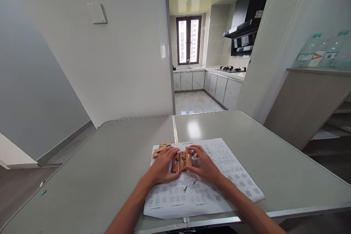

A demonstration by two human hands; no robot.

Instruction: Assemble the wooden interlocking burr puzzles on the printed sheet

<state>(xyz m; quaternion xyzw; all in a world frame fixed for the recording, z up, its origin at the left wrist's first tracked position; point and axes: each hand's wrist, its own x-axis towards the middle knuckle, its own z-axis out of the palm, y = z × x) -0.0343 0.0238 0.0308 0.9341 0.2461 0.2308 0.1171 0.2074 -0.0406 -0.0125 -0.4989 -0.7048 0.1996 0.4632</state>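
Three small brown wooden blocks with notches or slots cut in them stand side by side between my hands, over a printed sheet. My left hand (165,165) has its fingers at the top and its thumb at the bottom of the left notched block (175,163). The middle notched block (182,162) sits close against it. My right hand (205,166) pinches the right slotted block (188,157), which stands slightly farther forward, between thumb and fingers. Beyond my left hand lie more wooden blocks (165,144), partly hidden by the fingers. The printed sheet (219,193) shows rows of small line drawings.
The sheet lies on a grey-green table (95,175) with a metal seam down its middle. A small teal object (42,192) is near the left edge. Plastic bottles (309,51) stand on a ledge at right. Beyond the table, a doorway opens into a kitchen.
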